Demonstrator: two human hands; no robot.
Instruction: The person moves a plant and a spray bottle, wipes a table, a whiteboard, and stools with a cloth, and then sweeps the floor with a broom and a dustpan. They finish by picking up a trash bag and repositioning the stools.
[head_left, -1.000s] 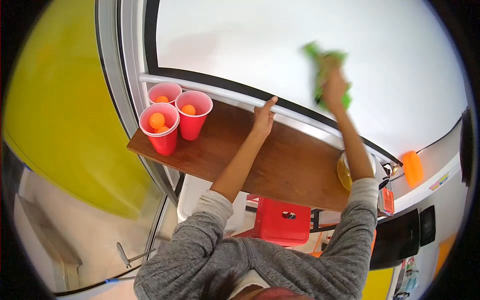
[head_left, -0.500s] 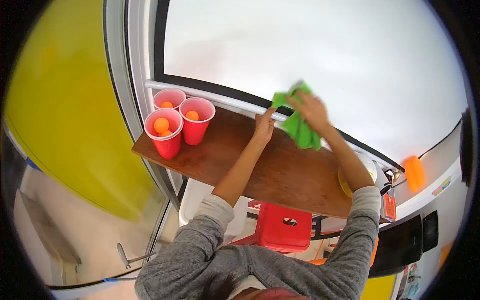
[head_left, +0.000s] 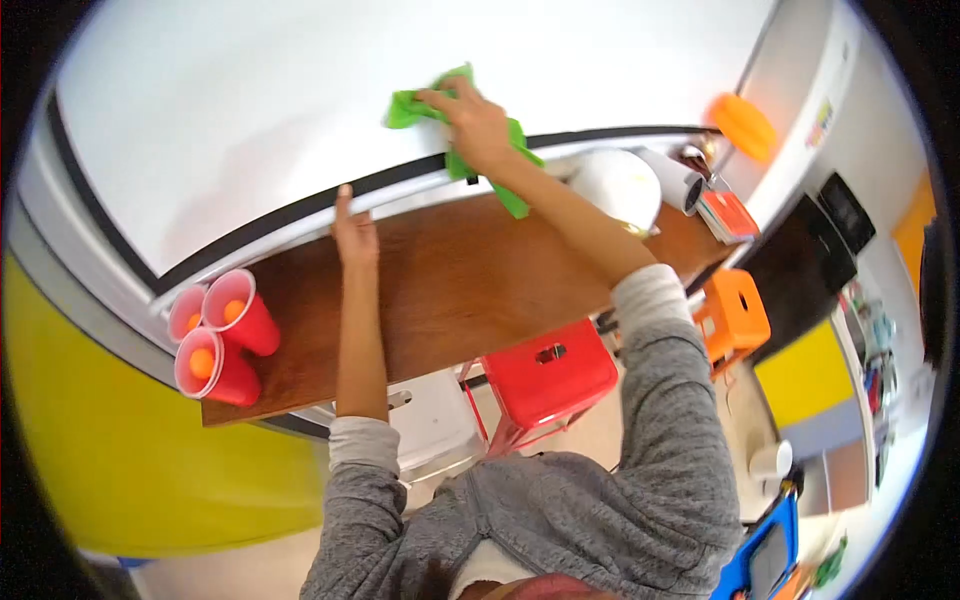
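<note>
My right hand (head_left: 478, 128) holds a crumpled green cloth (head_left: 516, 140) against the lower part of a white screen (head_left: 330, 90). Part of the cloth hangs over the screen's black border. Farther left, my left hand (head_left: 356, 235) grips the screen's bottom bar (head_left: 420, 190), one digit lying up over the black border; its other fingers are partly hidden. Below both hands runs a brown wooden table (head_left: 450, 270). Three red cups (head_left: 262, 325) stand together at its left end, with orange balls (head_left: 201, 362) inside.
At the table's right end are a white rounded object (head_left: 618, 188), a white cylinder (head_left: 672, 182) and a red-topped stack (head_left: 728, 216). An orange object (head_left: 743, 127) is beside the screen. Red (head_left: 555, 375), white (head_left: 435, 420) and orange (head_left: 738, 310) stools stand below.
The view has swung, so the cups now appear lower and farther left. My right hand with the green cloth is higher on the screen. My left hand stays at the bottom bar.
</note>
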